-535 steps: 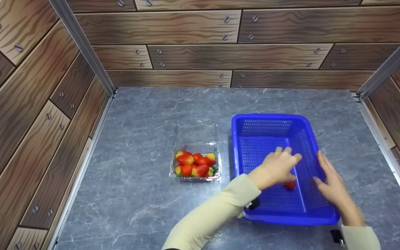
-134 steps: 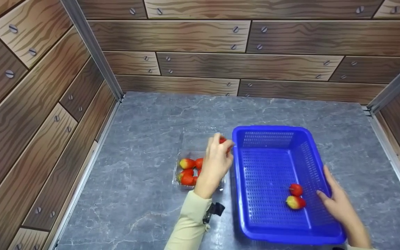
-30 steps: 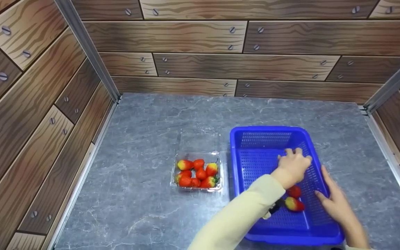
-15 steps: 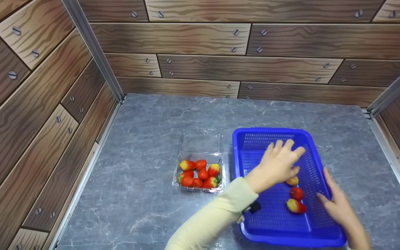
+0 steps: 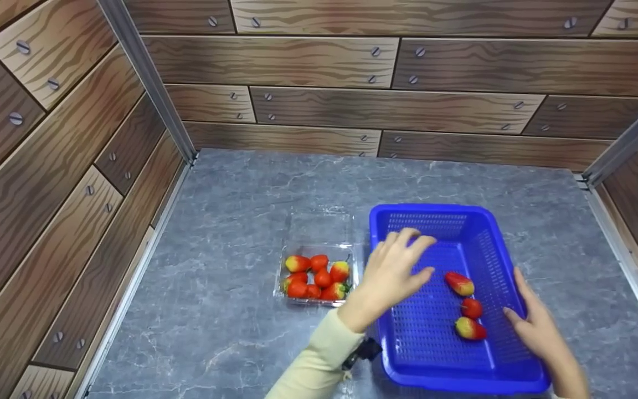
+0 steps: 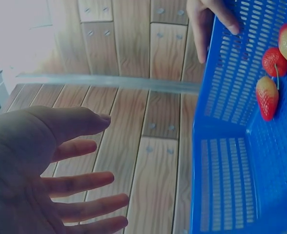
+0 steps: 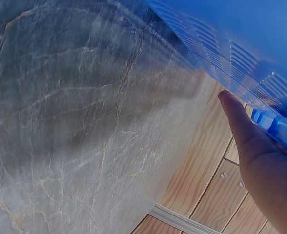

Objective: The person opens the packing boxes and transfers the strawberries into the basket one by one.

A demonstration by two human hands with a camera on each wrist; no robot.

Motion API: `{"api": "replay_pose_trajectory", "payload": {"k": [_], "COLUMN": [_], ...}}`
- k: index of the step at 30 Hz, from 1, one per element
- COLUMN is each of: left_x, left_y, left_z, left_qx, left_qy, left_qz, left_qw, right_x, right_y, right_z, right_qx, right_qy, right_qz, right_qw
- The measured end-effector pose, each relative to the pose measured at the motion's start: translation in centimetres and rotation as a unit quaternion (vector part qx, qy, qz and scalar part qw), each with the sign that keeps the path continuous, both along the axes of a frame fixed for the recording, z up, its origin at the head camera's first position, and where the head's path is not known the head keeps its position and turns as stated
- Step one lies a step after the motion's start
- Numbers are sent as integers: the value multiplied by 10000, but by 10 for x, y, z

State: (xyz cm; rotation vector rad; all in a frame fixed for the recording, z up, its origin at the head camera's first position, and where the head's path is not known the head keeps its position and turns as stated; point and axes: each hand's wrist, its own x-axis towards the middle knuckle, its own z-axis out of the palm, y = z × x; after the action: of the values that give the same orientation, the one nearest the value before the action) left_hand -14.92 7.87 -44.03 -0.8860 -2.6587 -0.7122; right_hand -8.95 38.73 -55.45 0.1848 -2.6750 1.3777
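My left hand (image 5: 390, 272) hovers over the left side of a blue plastic basket (image 5: 435, 208), its fingers spread and nothing in them. In the left wrist view, that same palm and fingers (image 6: 85, 183) show bare. My right hand (image 5: 540, 324) holds the basket's right rim, thumb inside and fingers along the outside. Three red-and-yellow strawberries lie in a row on the basket floor: a far one (image 5: 459, 283), a middle one (image 5: 471, 308) and a near one (image 5: 471, 328). Left of the basket, a clear plastic clamshell box (image 5: 319, 226) stands with its lid folded back, holding several strawberries (image 5: 322, 278).
Everything stands on a grey marbled tabletop (image 5: 214, 249). Wood-patterned panels (image 5: 319, 105) enclose the back and both sides, with metal strips along the table's edges. A black wrist camera (image 5: 362, 353) is strapped at my left cuff.
Since the earliest frame, strawberries in the basket have grown from one visible to three. Just now my left hand let go of the far strawberry and drew back left. The right hand stays at the rim.
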Motion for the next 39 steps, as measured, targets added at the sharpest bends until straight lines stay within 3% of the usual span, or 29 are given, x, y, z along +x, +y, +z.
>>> {"api": "replay_pose_trajectory", "payload": {"k": [4, 8, 17, 22, 27, 32, 39], "left_x": [2, -3, -18, -24, -25, -24, -22], "left_y": [-23, -50, -128, -154, -159, -153, -147], "left_z": [-9, -24, -74, -96, -111, -120, -125], "left_qx": [421, 649, 418, 351, 201, -71, 13], "left_qy": [278, 417, -227, -704, -698, -529, -992], "left_qz": [249, 782, 2089, 2556, 2648, 2484, 2348], "left_qw": [9984, 9939, 9768, 9636, 9616, 9672, 9670], "right_x": [0, 1, 1, -1, -2, 0, 0], "right_y": [0, 0, 1, 1, 2, 1, 1], "right_z": [-1, -3, -3, -5, -6, -4, -3], "right_qx": [44, 54, 77, 117, 126, 108, 56], "right_qy": [56, 152, 156, 119, 181, 117, 102], "right_qz": [5, 27, 7, 14, 12, -12, 1], "right_qw": [10000, 9999, 9998, 9999, 9998, 9999, 9999]}}
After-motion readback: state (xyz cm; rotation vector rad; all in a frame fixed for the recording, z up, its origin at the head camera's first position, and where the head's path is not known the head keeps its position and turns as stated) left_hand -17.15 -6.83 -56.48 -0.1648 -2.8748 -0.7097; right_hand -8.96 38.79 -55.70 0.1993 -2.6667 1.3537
